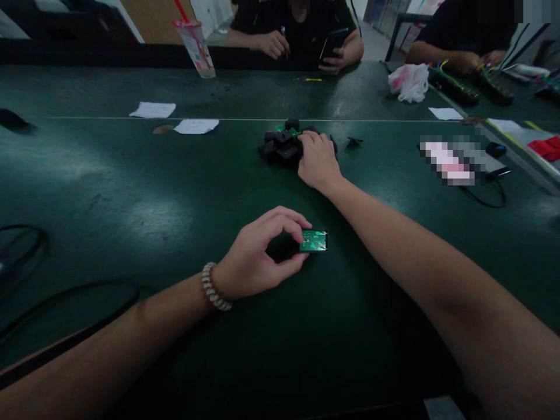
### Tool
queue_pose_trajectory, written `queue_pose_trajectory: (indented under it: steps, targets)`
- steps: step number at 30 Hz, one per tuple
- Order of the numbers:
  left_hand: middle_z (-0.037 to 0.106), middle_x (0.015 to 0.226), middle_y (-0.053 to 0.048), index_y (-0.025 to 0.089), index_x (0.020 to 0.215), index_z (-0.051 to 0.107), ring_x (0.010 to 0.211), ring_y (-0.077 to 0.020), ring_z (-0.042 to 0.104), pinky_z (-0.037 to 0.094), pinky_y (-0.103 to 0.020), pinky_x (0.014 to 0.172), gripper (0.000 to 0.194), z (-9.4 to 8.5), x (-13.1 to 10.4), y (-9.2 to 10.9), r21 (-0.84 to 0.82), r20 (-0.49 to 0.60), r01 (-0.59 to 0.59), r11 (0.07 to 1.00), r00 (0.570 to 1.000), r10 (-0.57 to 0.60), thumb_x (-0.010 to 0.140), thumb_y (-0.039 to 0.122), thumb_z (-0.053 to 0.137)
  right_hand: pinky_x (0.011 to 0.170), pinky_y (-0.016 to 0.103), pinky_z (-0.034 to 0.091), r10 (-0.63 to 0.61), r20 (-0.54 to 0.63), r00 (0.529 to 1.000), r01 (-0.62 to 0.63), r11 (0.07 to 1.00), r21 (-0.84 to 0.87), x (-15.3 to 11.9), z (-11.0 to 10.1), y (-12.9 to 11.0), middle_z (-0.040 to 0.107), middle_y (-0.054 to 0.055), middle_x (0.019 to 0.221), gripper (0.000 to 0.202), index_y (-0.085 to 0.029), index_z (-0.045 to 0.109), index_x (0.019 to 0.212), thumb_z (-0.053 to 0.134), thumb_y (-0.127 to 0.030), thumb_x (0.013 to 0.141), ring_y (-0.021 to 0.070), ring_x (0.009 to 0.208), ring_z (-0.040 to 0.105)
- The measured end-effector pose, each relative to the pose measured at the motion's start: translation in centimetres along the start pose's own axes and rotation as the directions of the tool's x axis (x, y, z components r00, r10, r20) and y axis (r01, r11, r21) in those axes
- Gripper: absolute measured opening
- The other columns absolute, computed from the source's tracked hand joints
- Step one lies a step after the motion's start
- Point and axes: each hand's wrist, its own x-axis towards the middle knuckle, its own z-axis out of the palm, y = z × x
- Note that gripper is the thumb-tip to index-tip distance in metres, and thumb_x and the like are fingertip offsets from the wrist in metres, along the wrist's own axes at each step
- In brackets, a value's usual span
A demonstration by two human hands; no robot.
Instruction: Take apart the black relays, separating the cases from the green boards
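Between the thumb and fingers of my left hand [266,251] is a small green circuit board [314,240] in a dark rectangular frame, held low over the green table [219,186]. Farther away, my right hand [318,154] reaches onto the right side of a pile of black parts [282,146] with some green pieces among them. Its fingers are bent down at the pile, and their tips are partly hidden, so what they grip cannot be made out. A small black piece [354,142] lies just right of the pile.
Paper slips [153,109] lie at the back left, near a cup with a red straw [199,49]. A plastic bag [409,81], a phone [450,163] and wired black devices [455,84] are at the right. Black cables [70,289] cross the left side. Two people sit opposite.
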Motion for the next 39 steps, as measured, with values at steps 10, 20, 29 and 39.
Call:
queue_pose_trajectory:
  steps: [10, 20, 29, 39]
  targets:
    - [0.076, 0.115, -0.012, 0.02, 0.096, 0.065, 0.107, -0.024, 0.076, 0.067, -0.042, 0.093, 0.021, 0.0, 0.1, 0.2, 0.004, -0.005, -0.002, 1.0, 1.0, 0.002, 0.085, 0.012, 0.08, 0.112, 0.065, 0.049, -0.063, -0.067, 0.996, 0.06, 0.997, -0.046, -0.4, -0.8, -0.7, 0.064, 0.017, 0.123, 0.039, -0.013, 0.069, 0.112, 0.036, 0.003, 0.099, 0.0381, 0.126, 0.06]
    - [0.076, 0.115, -0.012, 0.021, 0.097, 0.065, 0.108, -0.0237, 0.076, 0.067, -0.042, 0.093, 0.021, 0.0, -0.1, 0.0, 0.003, 0.002, 0.009, 1.0, 1.0, -0.009, 0.086, 0.012, 0.08, 0.113, 0.059, 0.052, -0.105, -0.104, 0.989, 0.103, 0.994, -0.03, -1.9, -2.3, -1.6, 0.062, 0.016, 0.13, 0.047, -0.019, 0.063, 0.137, 0.038, -0.002, 0.101, 0.0343, 0.13, 0.06]
    - [0.076, 0.115, -0.011, 0.02, 0.096, 0.065, 0.106, -0.0233, 0.076, 0.066, -0.041, 0.093, 0.021, -0.1, 0.1, 0.1, 0.012, -0.004, -0.002, 1.0, 1.0, 0.002, 0.085, 0.012, 0.08, 0.103, 0.047, 0.061, -0.044, -0.167, 0.985, 0.079, 0.975, 0.209, -5.4, -3.5, -2.8, 0.063, 0.015, 0.125, 0.028, -0.02, 0.068, 0.118, 0.056, -0.01, 0.095, 0.0284, 0.119, 0.064]
    - [0.075, 0.116, -0.011, 0.021, 0.097, 0.064, 0.109, -0.0235, 0.076, 0.065, -0.041, 0.096, 0.021, 0.0, 0.0, 0.1, 0.001, -0.006, -0.001, 1.0, 1.0, 0.001, 0.085, 0.012, 0.079, 0.072, 0.038, 0.067, 0.236, 0.13, 0.963, -0.239, 0.529, 0.814, -11.4, -7.3, -4.2, 0.076, 0.004, 0.095, 0.037, -0.024, 0.068, 0.106, 0.082, -0.053, 0.086, 0.0206, 0.078, 0.077]
